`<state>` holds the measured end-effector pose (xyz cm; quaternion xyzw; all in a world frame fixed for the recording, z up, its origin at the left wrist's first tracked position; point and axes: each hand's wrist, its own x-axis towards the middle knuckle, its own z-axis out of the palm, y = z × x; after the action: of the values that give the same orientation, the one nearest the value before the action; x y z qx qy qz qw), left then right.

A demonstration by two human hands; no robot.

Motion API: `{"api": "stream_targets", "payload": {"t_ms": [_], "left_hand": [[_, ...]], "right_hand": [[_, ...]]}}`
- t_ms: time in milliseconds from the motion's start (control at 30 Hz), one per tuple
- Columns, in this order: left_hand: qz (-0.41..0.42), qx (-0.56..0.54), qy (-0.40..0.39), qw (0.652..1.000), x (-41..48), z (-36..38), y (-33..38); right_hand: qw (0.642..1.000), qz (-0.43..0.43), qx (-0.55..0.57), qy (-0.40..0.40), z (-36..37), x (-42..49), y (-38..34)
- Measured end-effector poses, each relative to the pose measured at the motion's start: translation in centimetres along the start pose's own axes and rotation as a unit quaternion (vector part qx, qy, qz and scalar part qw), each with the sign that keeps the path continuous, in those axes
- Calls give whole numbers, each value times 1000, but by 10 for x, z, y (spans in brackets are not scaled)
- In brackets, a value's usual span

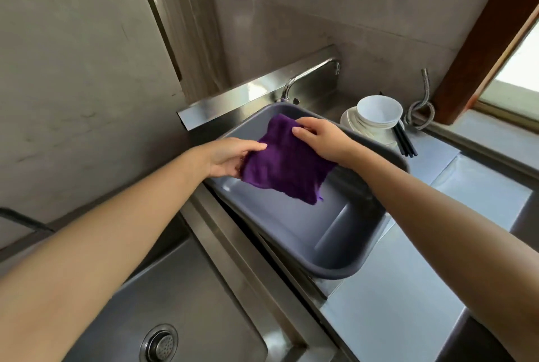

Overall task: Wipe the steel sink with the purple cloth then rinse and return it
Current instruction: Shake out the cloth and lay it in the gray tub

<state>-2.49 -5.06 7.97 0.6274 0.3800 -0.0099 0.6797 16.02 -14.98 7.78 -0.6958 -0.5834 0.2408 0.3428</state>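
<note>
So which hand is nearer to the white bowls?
Right. The right hand holds the purple cloth at its edge toward the white bowls; the left hand grips the opposite edge.

The cloth [287, 161] hung between both hands over the far part of the tub [306, 233], the left hand [230, 159] at its left edge and the right hand [323, 140] at its far right corner. The tub sat in the right basin, with the sink [186, 297] and its drain [159, 342] to the near left. The tap [306, 75] stood behind the tub, and the bowls [376, 116] lay to its far right on the counter [402, 288], with chopsticks [404, 141] beside them.
</note>
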Motion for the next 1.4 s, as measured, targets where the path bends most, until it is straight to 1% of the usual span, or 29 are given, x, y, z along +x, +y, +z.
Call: {"api": "stream_targets", "payload": {"t_ms": [67,100,167,233,267,300,367,433,467,533,633,733,800,833,867,967,1033,1067,1100,1200,1267,1300,1333,1400], "left_hand": [[44,36,-3,998,8,-3,-2],[80,19,-2,997,13,-2,-4],[134,-51,3,990,24,3,-7],[164,-105,26,981,33,7,-9],[177,-107,43,977,36,8,-11],[191,-93,62,975,39,8,-14],[213,-18,94,972,41,8,-17],[218,74,130,964,44,9,-18],[213,102,155,959,48,9,-20],[187,119,191,956,56,8,-21],[139,81,207,965,70,8,-21],[105,23,211,971,80,6,-19],[84,9,200,976,86,2,-20],[72,25,194,978,89,-1,-21],[64,52,197,977,92,-4,-23],[36,88,217,971,103,-11,-30],[4,97,209,973,107,-12,-36],[-16,118,197,973,109,-12,-41],[-31,155,183,970,111,-12,-47],[-38,248,145,957,115,-8,-61],[-54,277,122,952,115,-8,-60],[-62,314,111,941,112,-7,-58],[-67,371,96,921,112,-8,-55],[-59,477,94,872,105,-8,-46]], "right_hand": [[996,15,69,-49,-4,2,-5],[994,15,84,-67,-5,4,-7],[988,22,127,-86,-6,9,-9],[974,71,186,-111,-13,14,-6],[966,102,193,-136,-19,15,-2],[960,134,179,-170,-25,16,3],[944,195,119,-236,-33,16,15],[926,244,108,-267,-32,14,27],[920,259,133,-264,-29,13,33],[906,281,223,-226,-19,12,48],[882,289,337,-161,1,10,65],[864,284,404,-99,16,10,73],[853,289,429,-74,19,11,74],[855,299,418,-65,21,11,72],[866,312,387,-52,24,12,69],[899,350,264,-3,48,17,70],[902,381,200,22,69,22,79],[903,393,170,23,79,23,84],[908,398,128,17,87,23,87],[924,382,-32,7,102,19,88],[922,378,-78,18,104,17,90],[920,380,-94,19,104,17,90],[919,378,-111,14,102,16,90],[916,372,-150,9,95,16,86]]}}
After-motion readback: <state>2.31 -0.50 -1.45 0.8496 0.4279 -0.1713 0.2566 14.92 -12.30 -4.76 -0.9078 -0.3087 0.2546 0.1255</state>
